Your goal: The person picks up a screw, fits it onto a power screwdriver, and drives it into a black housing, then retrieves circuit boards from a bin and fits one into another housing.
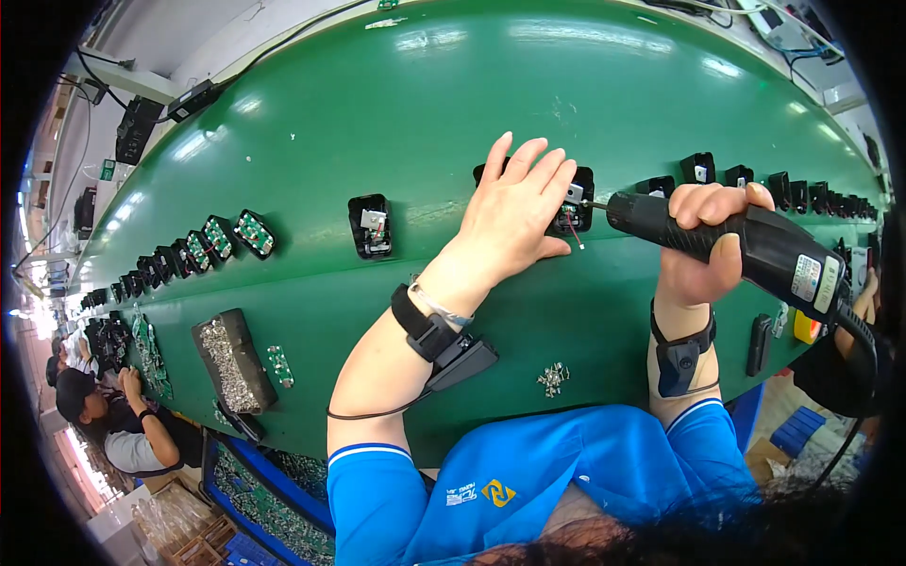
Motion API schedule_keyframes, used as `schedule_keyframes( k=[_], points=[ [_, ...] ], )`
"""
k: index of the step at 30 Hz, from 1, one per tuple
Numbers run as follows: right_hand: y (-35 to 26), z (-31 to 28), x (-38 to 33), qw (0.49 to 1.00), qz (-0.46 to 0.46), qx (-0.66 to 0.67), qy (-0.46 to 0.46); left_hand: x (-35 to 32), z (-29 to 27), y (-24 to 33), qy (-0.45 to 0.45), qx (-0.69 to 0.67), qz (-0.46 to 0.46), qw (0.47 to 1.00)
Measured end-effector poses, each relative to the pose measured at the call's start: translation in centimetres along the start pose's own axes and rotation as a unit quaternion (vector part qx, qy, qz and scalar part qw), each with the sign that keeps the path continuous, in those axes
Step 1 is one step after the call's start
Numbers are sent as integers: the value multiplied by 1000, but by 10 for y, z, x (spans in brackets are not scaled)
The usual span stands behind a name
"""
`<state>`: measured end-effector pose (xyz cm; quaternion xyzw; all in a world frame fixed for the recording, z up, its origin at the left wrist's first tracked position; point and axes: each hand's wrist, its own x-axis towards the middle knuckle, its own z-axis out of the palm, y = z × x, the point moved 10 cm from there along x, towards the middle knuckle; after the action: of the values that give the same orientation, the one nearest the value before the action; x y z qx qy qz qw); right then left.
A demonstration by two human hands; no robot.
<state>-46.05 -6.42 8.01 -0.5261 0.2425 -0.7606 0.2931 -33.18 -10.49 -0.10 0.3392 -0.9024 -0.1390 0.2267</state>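
Observation:
My right hand [703, 236] is wrapped round a black electric screwdriver [679, 226], its thin bit pointing left. The bit's tip reaches the edge of a small metal bracket [574, 194] inside an open black plastic housing [585, 179]. A thin red wire [574, 229] with a white plug hangs from that housing. My left hand [517, 208] lies with stretched fingers over the housing's left part, thumb near its lower edge. Black plastic also shows left of my fingertips, mostly covered. Another open housing [370, 226] with a metal bracket stands apart to the left.
Rows of black housings run off left, some with green circuit boards [253, 233], and right [698, 168]. A dark box of small metal parts [226, 363] and a loose pile [554, 379] lie nearer. A blue bin of boards [269, 500] stands below. A person [132, 424] sits far left.

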Motion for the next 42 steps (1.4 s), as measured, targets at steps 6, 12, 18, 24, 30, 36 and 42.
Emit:
schedule_keyframes(
  k=[6, 12, 18, 24, 30, 36, 42],
  points=[
    [14, 6, 0, 1000, 0, -24, -14, 6, 9, -4, 1, -24, 1, 1000],
    [22, 10, -4, 999, 5, -34, -25, 5, 10, -7, 17, -32, 1, 999],
    [25, 15, -6, 999, -1, -44, -31, 2, 10, -9, 18, -35, -1, 999],
    [30, 18, -9, 999, 8, -41, -35, 1, 10, -11, 21, -36, -2, 999],
    [42, 28, -11, 997, 20, -22, -69, 0, 14, -17, 24, -45, -4, 999],
    [48, 37, -19, 994, 18, -1, -104, -4, 18, -20, 13, -50, -13, 999],
    [57, 30, -7, 995, 64, -46, -57, -2, 13, -19, 51, -10, 12, 999]
  ],
)
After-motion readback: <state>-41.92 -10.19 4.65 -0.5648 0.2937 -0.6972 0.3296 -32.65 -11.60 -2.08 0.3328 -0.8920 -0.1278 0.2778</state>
